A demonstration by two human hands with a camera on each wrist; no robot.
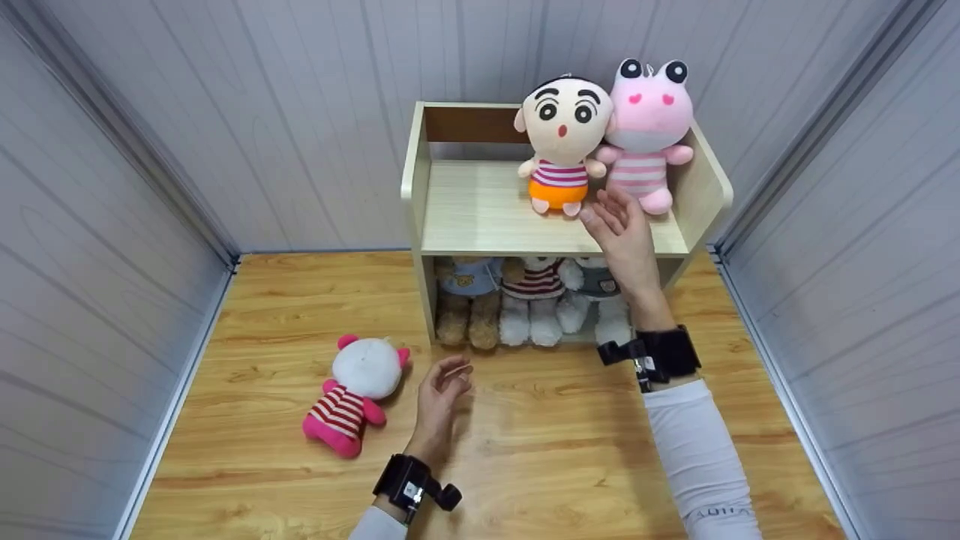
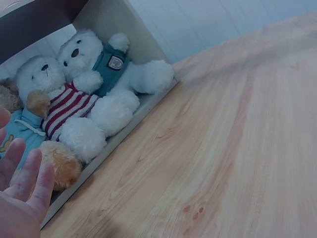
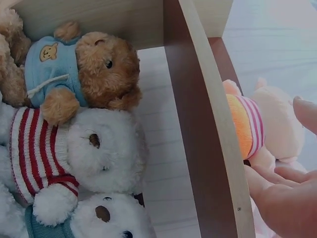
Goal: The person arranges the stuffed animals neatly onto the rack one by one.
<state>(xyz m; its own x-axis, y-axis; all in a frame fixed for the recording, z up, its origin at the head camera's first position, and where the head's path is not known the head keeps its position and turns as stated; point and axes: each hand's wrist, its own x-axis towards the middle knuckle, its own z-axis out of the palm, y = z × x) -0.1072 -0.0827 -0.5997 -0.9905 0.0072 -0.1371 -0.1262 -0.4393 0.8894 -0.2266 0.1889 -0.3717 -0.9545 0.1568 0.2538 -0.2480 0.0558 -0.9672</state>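
Note:
On the upper shelf of a pale wooden shelf unit (image 1: 480,202) sit a boy plush doll (image 1: 562,131) in a striped top and orange shorts, and a pink frog plush (image 1: 651,112) leaning beside it. My right hand (image 1: 628,240) hovers in front of the pair, fingers loosely bent and nothing held; in the right wrist view it is close to the boy doll (image 3: 255,124). Low over the floor, my left hand (image 1: 439,401) is relaxed and holds nothing. To its left lies a pink-and-white plush bear (image 1: 367,367) in a red striped top.
The lower compartment holds a brown teddy bear (image 3: 106,69) in blue, a white bear (image 3: 106,148) in red stripes and a white bear (image 2: 81,52) in a green top. Wood-pattern flooring (image 1: 525,465) surrounds the unit. Grey panel walls (image 1: 315,135) stand behind and at both sides.

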